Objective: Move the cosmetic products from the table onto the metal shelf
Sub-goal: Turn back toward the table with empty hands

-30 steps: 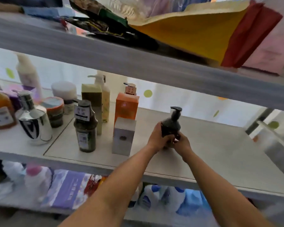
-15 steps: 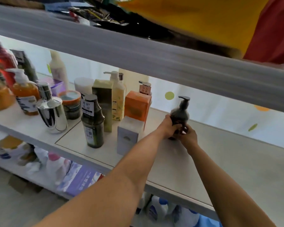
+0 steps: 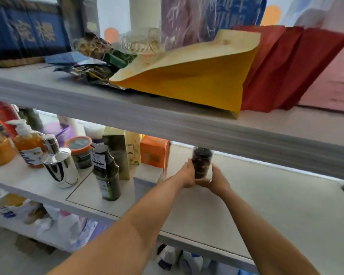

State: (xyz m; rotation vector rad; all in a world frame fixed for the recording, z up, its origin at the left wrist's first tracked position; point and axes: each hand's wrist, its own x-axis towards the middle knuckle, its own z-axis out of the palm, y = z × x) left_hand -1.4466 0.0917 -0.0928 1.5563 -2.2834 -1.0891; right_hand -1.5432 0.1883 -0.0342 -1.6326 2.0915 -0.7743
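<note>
Standing upright on the middle shelf (image 3: 286, 211), the dark bottle (image 3: 202, 162) was seen with its long axis vertical and its top hidden behind the front edge of the upper shelf (image 3: 167, 120). It was clasped low down from both sides, the left hand (image 3: 187, 174) and the right hand (image 3: 216, 180) curled around it. Just to its left, a white box (image 3: 147, 175) and an orange box (image 3: 154, 151) were crowded close; to its right, the shelf board was left bare as far as its front edge.

Storeroom or shop: metal shelf (image 3: 187, 124) crowded with cosmetic bottles (image 3: 107, 171), bags (image 3: 197, 84).
</note>
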